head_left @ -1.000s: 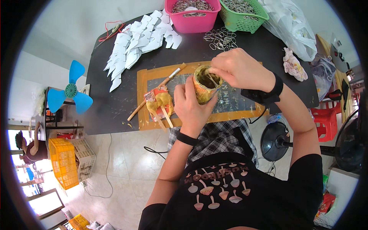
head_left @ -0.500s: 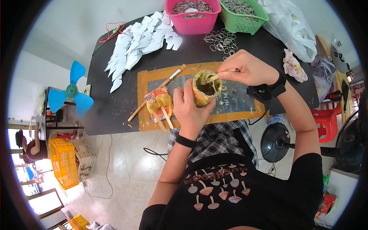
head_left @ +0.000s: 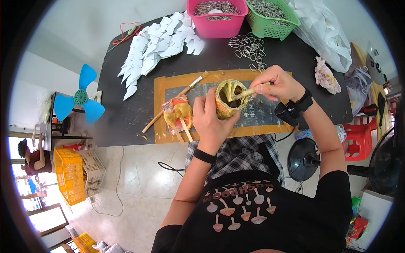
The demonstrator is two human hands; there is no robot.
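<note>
My left hand (head_left: pixel 207 121) is wrapped round a tin can (head_left: pixel 224 110) smeared with yellow paste, its open mouth facing up. In my right hand (head_left: pixel 282 85) is a thin stick (head_left: pixel 245 93), pinched at its outer end. The stick slants down into the can, where sticky yellow strands (head_left: pixel 230 90) hang at the inner wall above darker contents. Left of the can, paste-coated flat wooden sticks (head_left: pixel 184 125) lie on a red packet (head_left: pixel 168 105). A long-handled brush (head_left: pixel 185 90) rests beside them on a tape-bordered mat (head_left: pixel 159 131).
White cut-out sheets (head_left: pixel 145 52) are heaped at the back left. Loose metal rings (head_left: pixel 249 47) lie before a pink basket (head_left: pixel 217 26) and a green basket (head_left: pixel 274 28), both holding more metal pieces. At right are a crumpled cloth (head_left: pixel 326 76) and white plastic bag (head_left: pixel 325 38). A blue fan (head_left: pixel 80 97) stands left.
My right hand has shifted right and slightly down, and the stick's angle has changed. More yellow strands show in the can's mouth. My left hand keeps its hold.
</note>
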